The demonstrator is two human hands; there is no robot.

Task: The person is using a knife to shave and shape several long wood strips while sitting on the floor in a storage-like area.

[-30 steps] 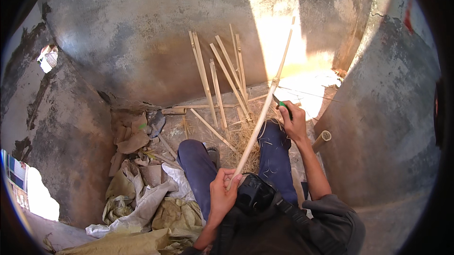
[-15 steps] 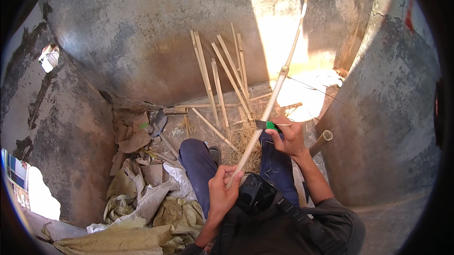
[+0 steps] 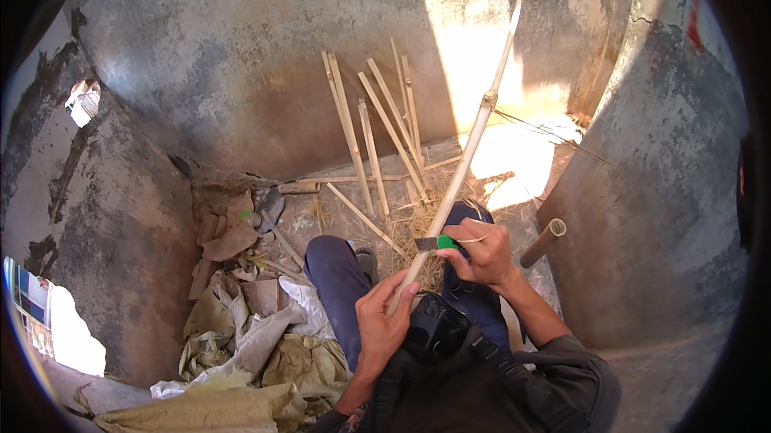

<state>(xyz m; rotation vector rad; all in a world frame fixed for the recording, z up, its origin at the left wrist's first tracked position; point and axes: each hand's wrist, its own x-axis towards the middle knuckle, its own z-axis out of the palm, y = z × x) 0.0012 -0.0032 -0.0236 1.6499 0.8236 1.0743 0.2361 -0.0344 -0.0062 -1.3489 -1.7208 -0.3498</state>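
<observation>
Head view: long bamboo strip now stands steeper than a second ago, its tip swung up and right toward the top of the sunlit wall; knife has slid down the strip toward the person, from well up the stick to just above the lower hand; reads as one shaving stroke run most of its length, judging by the shavings piled at the feet.

Left hand closed around the strip's lower end, thumb along it; right hand closed on the knife's green handle, blade laid flat against the strip; strip runs from the lap, between the knees, up to the wall.

Other cut strips lean against the wall, unmoved; short bamboo tube leans against the wall to the right, well apart from the hands.

Packaging: no readable labels or signs; crumpled tan sacks and torn brown cardboard heaped on the floor lower left; white scrap stuck in a wall gap upper left.
</observation>
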